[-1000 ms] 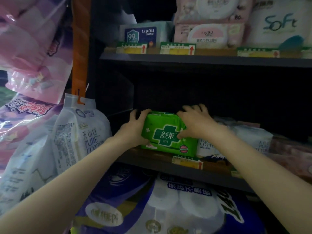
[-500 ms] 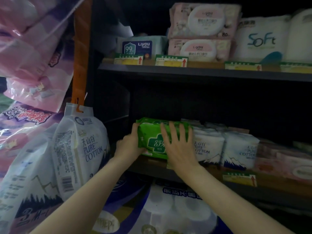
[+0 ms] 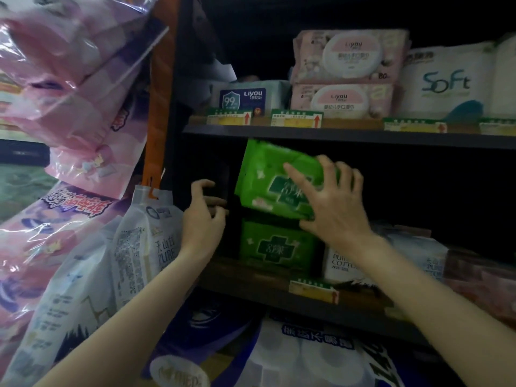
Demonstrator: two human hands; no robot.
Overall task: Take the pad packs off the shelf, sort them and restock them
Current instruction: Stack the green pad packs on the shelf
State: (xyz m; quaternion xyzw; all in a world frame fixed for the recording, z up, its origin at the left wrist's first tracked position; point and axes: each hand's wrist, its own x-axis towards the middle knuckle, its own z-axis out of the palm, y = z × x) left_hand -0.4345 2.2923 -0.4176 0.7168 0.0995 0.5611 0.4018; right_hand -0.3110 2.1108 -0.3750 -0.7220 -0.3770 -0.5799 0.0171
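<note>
The right hand (image 3: 333, 210) grips the upper green pad pack (image 3: 268, 177) from its right end: the fingers are spread and curled over the pack's top right edge, and the thumb lies across its printed front face. The pack is lifted and tilted, with its left end higher than the end under the fingers. It sits in the open bay just below the upper shelf board (image 3: 349, 135).

A second green pad pack (image 3: 275, 245) stands directly below the right-hand fingertips, on the middle shelf board (image 3: 251, 277). Whether the lifted pack touches it cannot be told. Just right of that lower pack, partly behind the right wrist, stand white cotton packs (image 3: 339, 265).

The left hand (image 3: 202, 216) is to the left of both green packs and holds nothing. Its fingers are loosely curled and slightly apart, pointing toward the lifted pack's left edge with a gap between them and the pack.

Left of the left hand hangs a white Pure Cotton bag (image 3: 145, 241). Above the right-hand fingers, the upper shelf carries pink Liyou wipe packs (image 3: 349, 74), a blue-label Liyou wipe pack (image 3: 245, 94) and a white Soft pack (image 3: 446, 82). Price tags (image 3: 296, 118) line the shelf edges.
</note>
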